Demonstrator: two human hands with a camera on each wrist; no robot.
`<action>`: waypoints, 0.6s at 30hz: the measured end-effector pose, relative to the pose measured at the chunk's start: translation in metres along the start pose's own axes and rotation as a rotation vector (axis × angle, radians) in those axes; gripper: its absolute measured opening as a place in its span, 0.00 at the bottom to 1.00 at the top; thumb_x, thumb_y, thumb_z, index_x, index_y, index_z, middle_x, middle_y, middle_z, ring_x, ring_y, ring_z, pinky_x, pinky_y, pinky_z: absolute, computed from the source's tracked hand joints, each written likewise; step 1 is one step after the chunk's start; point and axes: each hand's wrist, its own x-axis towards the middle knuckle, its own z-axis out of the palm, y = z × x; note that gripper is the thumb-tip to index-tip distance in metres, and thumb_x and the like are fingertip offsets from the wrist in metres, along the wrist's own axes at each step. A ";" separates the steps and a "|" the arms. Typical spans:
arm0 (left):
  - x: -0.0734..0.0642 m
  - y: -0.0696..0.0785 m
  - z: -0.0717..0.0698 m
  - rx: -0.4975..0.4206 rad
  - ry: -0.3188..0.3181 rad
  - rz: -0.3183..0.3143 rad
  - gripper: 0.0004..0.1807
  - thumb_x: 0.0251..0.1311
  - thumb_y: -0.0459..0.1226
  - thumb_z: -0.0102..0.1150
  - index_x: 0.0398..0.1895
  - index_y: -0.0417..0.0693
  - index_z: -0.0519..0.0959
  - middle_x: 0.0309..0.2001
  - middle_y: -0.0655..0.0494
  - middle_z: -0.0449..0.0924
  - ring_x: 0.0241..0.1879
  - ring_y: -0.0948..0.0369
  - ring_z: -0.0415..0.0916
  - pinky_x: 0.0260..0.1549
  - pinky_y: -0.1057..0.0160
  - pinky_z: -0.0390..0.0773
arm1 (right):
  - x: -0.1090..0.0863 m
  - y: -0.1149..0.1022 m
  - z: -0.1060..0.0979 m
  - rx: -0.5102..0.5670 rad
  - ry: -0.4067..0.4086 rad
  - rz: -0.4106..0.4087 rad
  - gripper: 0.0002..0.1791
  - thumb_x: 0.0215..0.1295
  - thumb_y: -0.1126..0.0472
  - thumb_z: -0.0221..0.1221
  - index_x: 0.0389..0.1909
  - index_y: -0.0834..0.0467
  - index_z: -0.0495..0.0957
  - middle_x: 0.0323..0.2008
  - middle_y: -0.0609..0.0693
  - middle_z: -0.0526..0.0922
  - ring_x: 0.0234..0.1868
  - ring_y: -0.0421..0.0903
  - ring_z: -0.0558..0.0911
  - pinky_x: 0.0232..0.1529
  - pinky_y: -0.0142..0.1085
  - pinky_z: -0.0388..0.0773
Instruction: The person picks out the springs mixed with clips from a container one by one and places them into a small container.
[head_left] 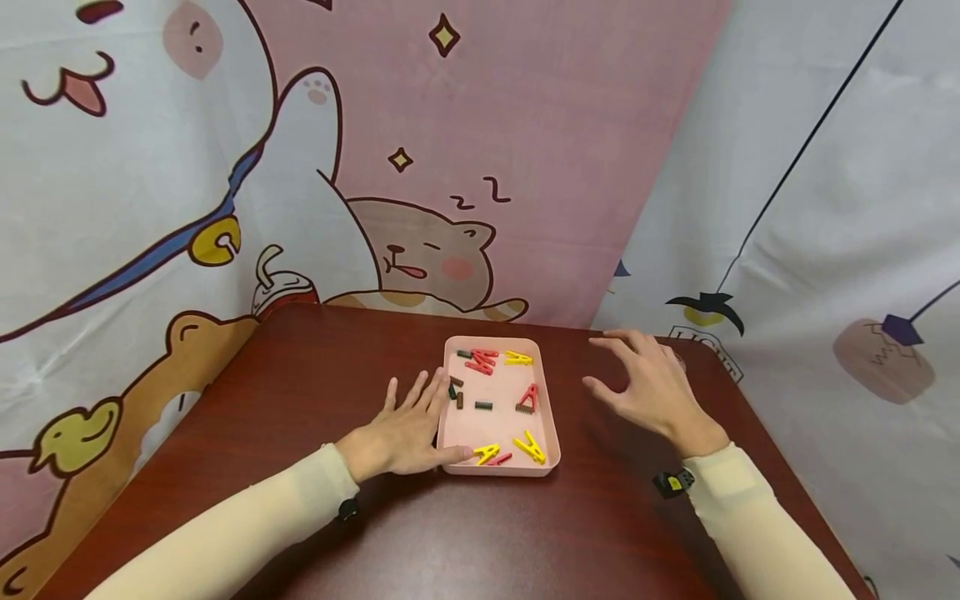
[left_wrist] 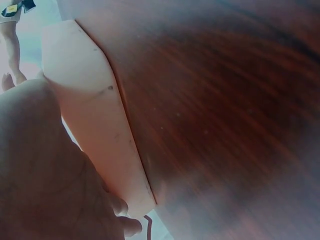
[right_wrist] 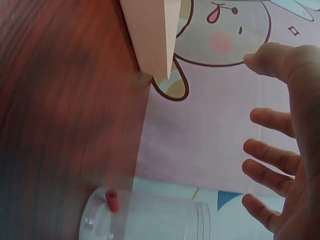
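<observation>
A shallow pink tray holds red and yellow clothespins, such as a yellow clothespin near its front and a red clothespin at its right side. Small ribbed pieces in dark green and brown lie among them, one dark green piece near the middle. My left hand rests against the tray's left side, fingers spread, thumb reaching over the front left corner. To the right of the tray, my right hand hovers above the table with fingers apart and nothing in them.
A clear plastic jar with a red piece inside stands near the right hand, mostly hidden behind it in the head view. The dark reddish-brown table ends at a cartoon-printed cloth at the back and sides.
</observation>
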 end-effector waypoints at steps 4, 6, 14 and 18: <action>0.000 0.000 0.000 0.000 0.000 -0.003 0.72 0.74 0.83 0.50 0.99 0.44 0.38 0.99 0.46 0.33 0.99 0.40 0.36 0.91 0.21 0.34 | 0.003 -0.008 0.004 0.010 -0.003 -0.024 0.36 0.70 0.39 0.77 0.75 0.49 0.86 0.73 0.57 0.85 0.74 0.63 0.82 0.70 0.71 0.78; 0.000 0.000 0.001 0.000 -0.003 -0.002 0.72 0.74 0.83 0.50 0.99 0.44 0.38 0.99 0.46 0.33 0.99 0.40 0.35 0.91 0.21 0.34 | 0.005 -0.012 0.006 0.016 -0.009 -0.033 0.36 0.70 0.38 0.77 0.75 0.48 0.86 0.73 0.56 0.85 0.74 0.63 0.82 0.69 0.70 0.78; 0.002 -0.001 0.000 0.025 -0.008 0.001 0.72 0.73 0.84 0.47 0.99 0.44 0.39 0.99 0.46 0.32 0.99 0.40 0.34 0.91 0.21 0.34 | 0.013 -0.024 0.012 0.017 -0.051 -0.052 0.38 0.69 0.37 0.78 0.76 0.47 0.86 0.72 0.55 0.86 0.73 0.62 0.84 0.67 0.67 0.80; 0.002 -0.001 0.000 0.033 -0.009 -0.002 0.72 0.73 0.85 0.46 0.99 0.45 0.38 0.99 0.46 0.32 0.99 0.40 0.34 0.92 0.21 0.35 | 0.017 -0.030 0.013 0.025 -0.067 -0.061 0.38 0.69 0.38 0.78 0.76 0.47 0.85 0.73 0.54 0.85 0.74 0.62 0.83 0.68 0.67 0.81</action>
